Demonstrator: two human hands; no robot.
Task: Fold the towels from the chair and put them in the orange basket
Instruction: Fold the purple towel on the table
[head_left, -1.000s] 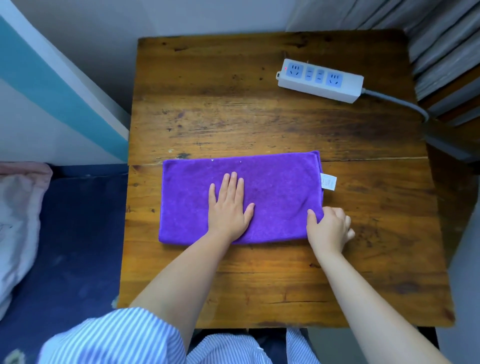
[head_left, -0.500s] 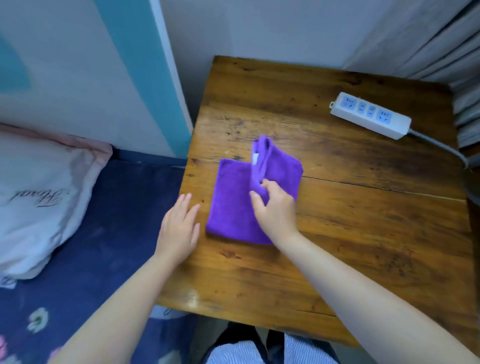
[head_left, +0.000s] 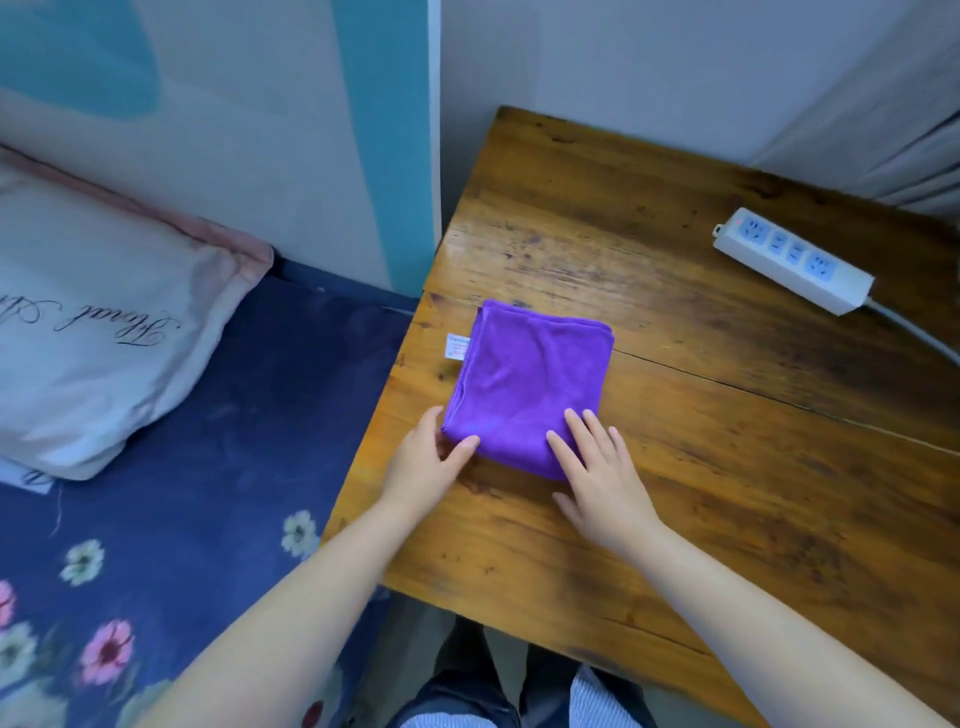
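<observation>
A purple towel (head_left: 530, 384) lies folded into a small square near the left edge of the wooden table (head_left: 727, 467), its white label sticking out on the left. My left hand (head_left: 426, 467) pinches the towel's near left corner, thumb on top and fingers along its left side. Over the near right corner rests my right hand (head_left: 597, 478), flat, fingers spread, fingertips on the cloth. No orange basket or chair is in view.
A white power strip (head_left: 792, 267) with its cable lies at the table's far right. Left of the table is a bed with a dark blue flowered sheet (head_left: 182, 493) and a pale pillow (head_left: 88, 332). A wall stands behind the table.
The right hand has laid the towel's right half over to the left, making a square. My left hand has moved onto its near left corner. The view has swung left.
</observation>
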